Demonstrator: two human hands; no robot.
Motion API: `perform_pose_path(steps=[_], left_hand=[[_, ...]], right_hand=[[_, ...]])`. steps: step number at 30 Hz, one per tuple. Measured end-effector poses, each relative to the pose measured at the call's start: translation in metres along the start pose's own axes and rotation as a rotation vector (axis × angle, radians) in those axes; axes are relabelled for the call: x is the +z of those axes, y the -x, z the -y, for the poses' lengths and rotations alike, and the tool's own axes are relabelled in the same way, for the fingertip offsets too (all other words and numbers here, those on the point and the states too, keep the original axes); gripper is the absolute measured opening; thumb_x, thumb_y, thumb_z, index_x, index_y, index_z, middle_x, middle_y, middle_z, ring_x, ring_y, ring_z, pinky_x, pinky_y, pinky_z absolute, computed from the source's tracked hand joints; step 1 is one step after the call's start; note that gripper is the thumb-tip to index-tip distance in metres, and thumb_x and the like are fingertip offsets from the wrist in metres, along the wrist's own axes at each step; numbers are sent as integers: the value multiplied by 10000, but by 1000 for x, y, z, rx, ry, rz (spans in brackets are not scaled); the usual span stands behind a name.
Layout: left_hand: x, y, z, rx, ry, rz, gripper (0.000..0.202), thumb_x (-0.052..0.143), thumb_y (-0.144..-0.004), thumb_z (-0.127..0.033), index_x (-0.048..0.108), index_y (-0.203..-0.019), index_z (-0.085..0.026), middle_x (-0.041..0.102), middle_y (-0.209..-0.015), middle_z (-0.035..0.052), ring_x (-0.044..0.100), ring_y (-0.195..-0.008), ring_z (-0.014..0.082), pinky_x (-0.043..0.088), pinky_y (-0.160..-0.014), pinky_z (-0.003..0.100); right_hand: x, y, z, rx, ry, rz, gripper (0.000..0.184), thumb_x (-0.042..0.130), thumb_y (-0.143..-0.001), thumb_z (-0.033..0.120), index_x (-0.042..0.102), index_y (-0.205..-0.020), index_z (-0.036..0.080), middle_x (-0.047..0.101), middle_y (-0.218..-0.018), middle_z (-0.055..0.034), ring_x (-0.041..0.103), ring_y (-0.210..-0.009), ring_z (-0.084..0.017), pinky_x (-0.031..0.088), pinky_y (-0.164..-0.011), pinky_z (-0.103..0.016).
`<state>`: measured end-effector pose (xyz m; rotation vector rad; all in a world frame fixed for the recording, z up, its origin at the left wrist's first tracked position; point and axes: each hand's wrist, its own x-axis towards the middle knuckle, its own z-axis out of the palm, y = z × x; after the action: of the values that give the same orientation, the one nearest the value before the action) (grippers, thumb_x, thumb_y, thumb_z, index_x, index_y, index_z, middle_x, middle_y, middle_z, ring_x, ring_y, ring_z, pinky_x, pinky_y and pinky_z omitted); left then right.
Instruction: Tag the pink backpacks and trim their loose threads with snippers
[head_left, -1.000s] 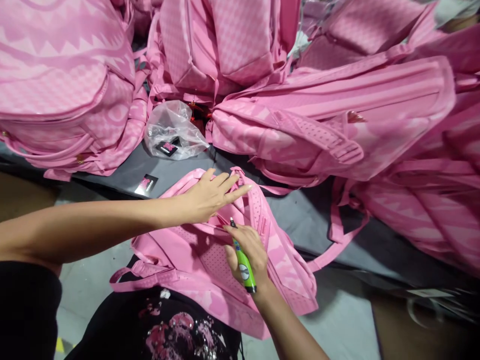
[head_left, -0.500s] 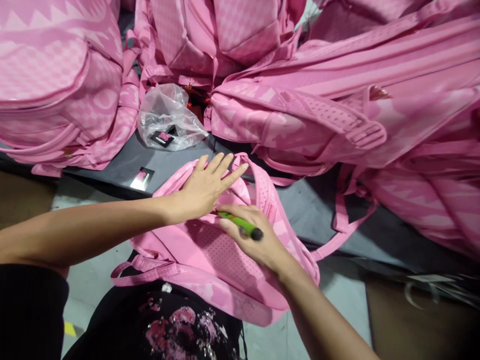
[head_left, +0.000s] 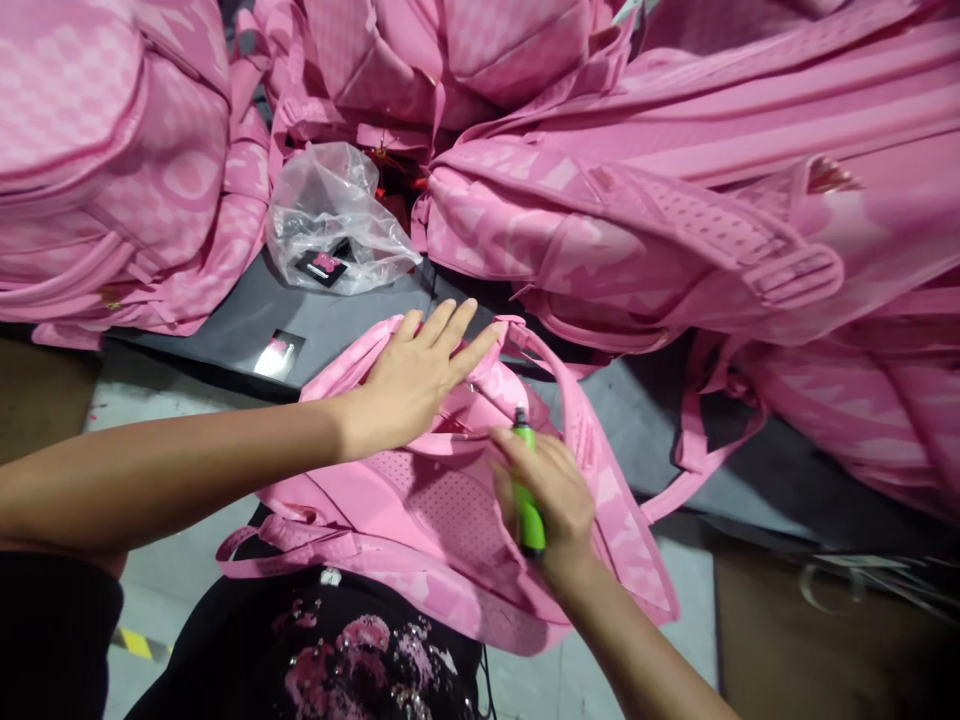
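Observation:
A pink backpack (head_left: pixel 431 500) lies across my lap and the grey surface's front edge, its dotted panel facing up. My left hand (head_left: pixel 416 375) rests flat on its upper part, fingers spread and holding nothing. In my right hand (head_left: pixel 555 490) is a thick green marker (head_left: pixel 528 490) with black ends, my fingers closed round it. Its narrow black tip points up and away from me, above the bag's right half. A pink shoulder strap (head_left: pixel 574 400) curves just beyond that hand.
Pink backpacks (head_left: pixel 555 220) crowd the back and both sides of the grey surface (head_left: pixel 240 310). A clear plastic bag (head_left: pixel 322 200) with a black tag (head_left: pixel 322 265) lies between them. Another small card (head_left: pixel 279 355) sits near the front edge.
My right hand has moved right, away from my left hand, and the marker has turned from pointing left to pointing up. My left hand stays flat on the backpack.

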<state>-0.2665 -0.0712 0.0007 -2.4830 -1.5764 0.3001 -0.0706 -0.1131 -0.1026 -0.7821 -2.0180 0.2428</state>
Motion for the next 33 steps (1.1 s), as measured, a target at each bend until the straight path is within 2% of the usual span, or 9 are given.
perform_pose_path(steps=[3,6,8,13,16,19,22,28,33], left_hand=[[1,1,0,-6,-8,12,975,712,-808,-305,135,-1580,-160,157,-1632,208,225,-1472,390,279,-1122,521],[-1,1,-1,-23,-18,33,944,674,-847,-356,116,-1583,-158,137,-1638,201,192,-1485,379,257,-1136,510],[-2,-1,0,-29,-16,46,952,662,-858,-406,99,-1584,-153,125,-1639,205,177,-1490,379,241,-1144,511],[0,-8,3,-42,-32,63,1020,706,-826,-341,55,-1585,-146,81,-1638,228,146,-1499,385,248,-1141,506],[-1,-9,6,-32,-55,82,1034,739,-797,-340,96,-1582,-142,78,-1638,230,128,-1503,395,232,-1151,522],[-6,-3,10,-9,-84,115,1069,763,-776,-396,101,-1585,-175,85,-1645,202,115,-1504,402,179,-1169,570],[-10,4,12,-13,-102,145,1037,728,-808,-427,83,-1587,-200,79,-1651,180,128,-1503,391,208,-1148,598],[-8,3,10,-11,-145,133,837,612,-874,-320,169,-1574,-193,150,-1641,177,281,-1448,353,360,-1046,526],[-7,0,9,-5,-184,155,760,564,-897,-285,213,-1566,-199,186,-1635,167,399,-1359,343,399,-996,508]], right_hand=[[-7,-10,-6,141,164,-50,498,657,-898,237,512,-1374,234,688,-1084,-118,652,-1007,-287,522,-879,-453],[1,-33,-8,288,272,30,750,702,-832,503,413,-1426,148,603,-1265,-205,560,-1185,-386,467,-975,-558],[16,-51,-6,393,289,148,901,720,-787,560,329,-1465,113,540,-1334,-252,506,-1242,-432,455,-967,-602],[46,-79,4,552,402,352,1021,842,-684,295,274,-1501,67,420,-1415,-336,478,-1248,-475,492,-901,-568],[44,-81,6,562,386,401,989,826,-645,159,315,-1487,66,505,-1337,-290,558,-1138,-427,513,-893,-527],[38,-74,4,556,319,354,913,758,-663,121,337,-1471,82,554,-1278,-240,581,-1093,-389,516,-918,-517],[38,-66,1,530,274,272,841,676,-691,109,342,-1464,95,572,-1236,-218,577,-1088,-373,510,-935,-526],[41,-62,-2,526,226,240,814,620,-713,109,346,-1478,109,571,-1221,-192,556,-1091,-377,505,-951,-536],[39,-61,-5,511,145,234,869,643,-692,121,309,-1495,128,538,-1281,-194,528,-1152,-373,484,-989,-531]])
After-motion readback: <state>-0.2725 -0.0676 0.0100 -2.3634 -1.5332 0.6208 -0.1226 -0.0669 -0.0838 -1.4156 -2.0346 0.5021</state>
